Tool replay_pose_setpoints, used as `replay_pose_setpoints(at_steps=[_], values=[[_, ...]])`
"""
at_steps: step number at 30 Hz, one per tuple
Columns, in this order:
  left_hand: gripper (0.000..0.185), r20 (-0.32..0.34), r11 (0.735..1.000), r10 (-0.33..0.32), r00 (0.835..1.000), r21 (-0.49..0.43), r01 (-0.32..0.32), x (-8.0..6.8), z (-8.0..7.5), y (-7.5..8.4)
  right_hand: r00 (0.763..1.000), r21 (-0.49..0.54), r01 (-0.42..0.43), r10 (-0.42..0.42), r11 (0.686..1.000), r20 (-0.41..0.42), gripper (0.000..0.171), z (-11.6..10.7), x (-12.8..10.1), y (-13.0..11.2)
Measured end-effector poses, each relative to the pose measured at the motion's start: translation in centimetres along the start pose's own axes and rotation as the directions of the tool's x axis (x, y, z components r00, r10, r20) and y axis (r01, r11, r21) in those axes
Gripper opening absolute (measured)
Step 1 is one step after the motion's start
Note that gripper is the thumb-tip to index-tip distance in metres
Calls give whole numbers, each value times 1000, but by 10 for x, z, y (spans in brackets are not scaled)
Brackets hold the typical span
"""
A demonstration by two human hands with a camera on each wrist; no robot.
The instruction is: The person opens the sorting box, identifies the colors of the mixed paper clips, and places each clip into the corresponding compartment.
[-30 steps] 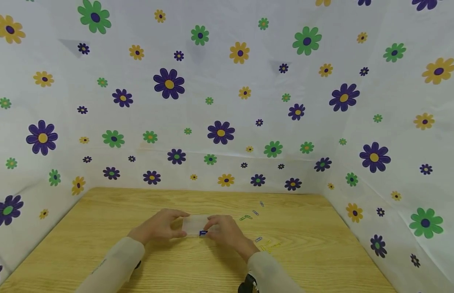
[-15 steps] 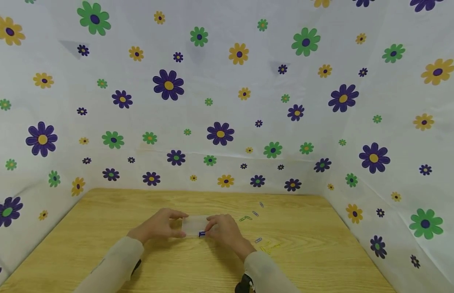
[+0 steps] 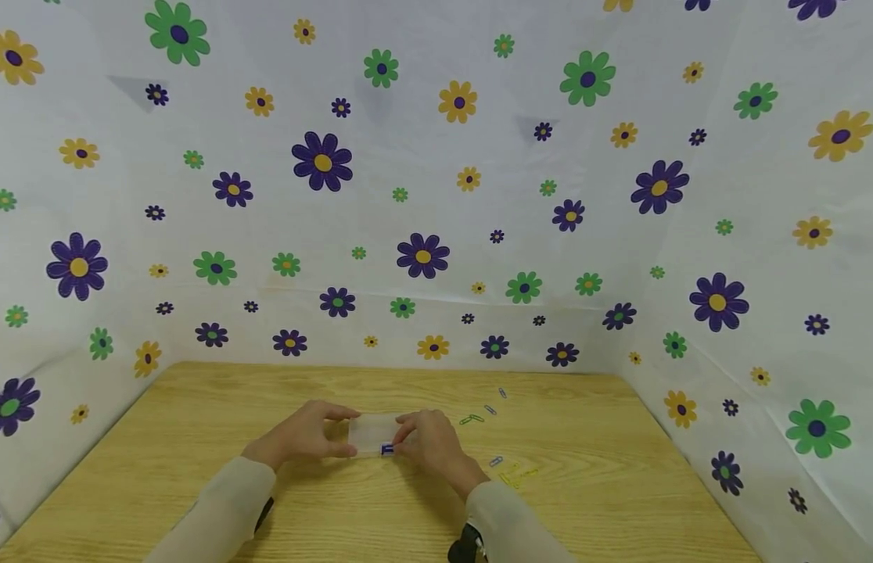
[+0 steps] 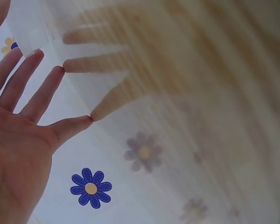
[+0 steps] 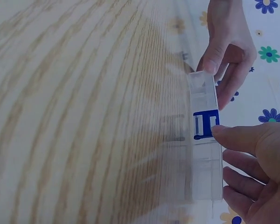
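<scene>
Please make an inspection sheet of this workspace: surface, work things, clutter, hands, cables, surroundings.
Surface: wooden table, light grain.
Work things: clear plastic box with blue latch, resting on the table between both hands.
Clutter: loose paper clips on the table to the right of the box, in several colours.
Hands: left hand holds the box's left end; right hand grips the right end, thumb at the latch.
Cables: nothing seen.
Surroundings: white flower-print cloth on three sides.
</scene>
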State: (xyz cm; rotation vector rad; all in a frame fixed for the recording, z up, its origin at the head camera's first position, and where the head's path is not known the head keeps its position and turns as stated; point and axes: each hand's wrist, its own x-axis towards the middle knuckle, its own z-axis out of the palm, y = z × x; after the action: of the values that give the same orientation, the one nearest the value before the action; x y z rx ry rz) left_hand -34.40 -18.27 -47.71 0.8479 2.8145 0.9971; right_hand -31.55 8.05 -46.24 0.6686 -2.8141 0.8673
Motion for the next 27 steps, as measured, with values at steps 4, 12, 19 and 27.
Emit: replay_pose_setpoints(at_steps=[4, 12, 19, 27], values=[[68, -10, 999, 18, 1000, 29, -17, 1, 1, 1, 1000, -5, -13, 13, 1000, -4, 5, -2, 0, -3], [65, -23, 998, 48, 999, 52, -47, 0, 3, 1, 1000, -30, -11, 10, 1000, -15, 5, -1, 1, -4], [66, -6, 999, 34, 999, 26, -34, 0, 3, 1, 1000, -46, -24, 24, 999, -9, 7, 0, 2, -2], [66, -5, 999, 41, 999, 20, -41, 0, 1, 3, 1000, -62, -30, 29, 998, -11, 10, 0, 7, -3]])
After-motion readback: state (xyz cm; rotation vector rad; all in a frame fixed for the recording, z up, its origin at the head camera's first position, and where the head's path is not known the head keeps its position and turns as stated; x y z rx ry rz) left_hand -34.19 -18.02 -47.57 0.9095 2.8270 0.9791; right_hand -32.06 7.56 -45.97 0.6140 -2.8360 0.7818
